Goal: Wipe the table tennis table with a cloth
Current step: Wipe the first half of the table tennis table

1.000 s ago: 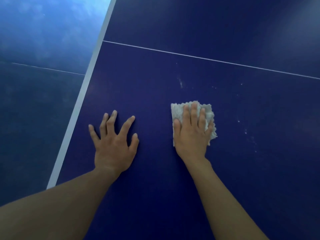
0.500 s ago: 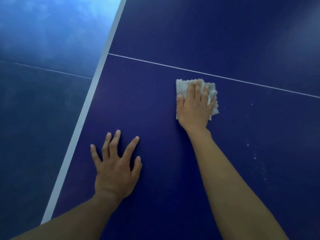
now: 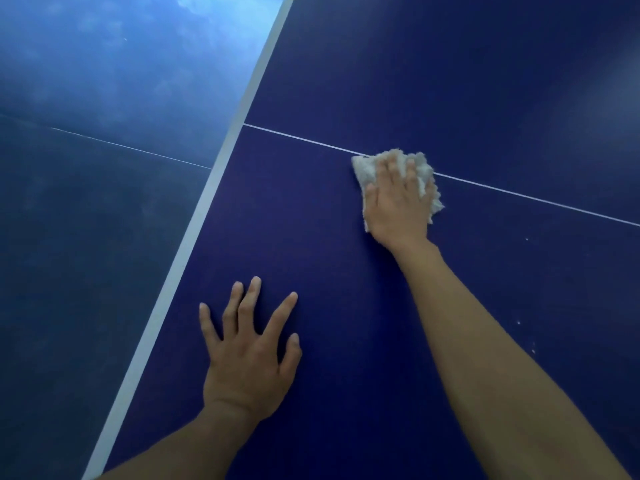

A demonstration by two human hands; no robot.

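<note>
The dark blue table tennis table [image 3: 329, 244] fills most of the head view. A white, fluffy folded cloth [image 3: 365, 171] lies on it, right on the thin white centre line [image 3: 519, 195]. My right hand [image 3: 396, 199] presses flat on the cloth with straight fingers, arm stretched forward. My left hand [image 3: 247, 355] rests flat on the table nearer to me, fingers spread, holding nothing.
The table's broad white edge stripe [image 3: 194, 230] runs diagonally from bottom left to top centre. Beyond it lies a glossy blue floor [image 3: 86, 168] with a thin line. A few small white specks [image 3: 526, 334] dot the table at the right.
My right hand has slid the cloth away from me, up onto the white centre line. The left hand has stayed planted on the table.
</note>
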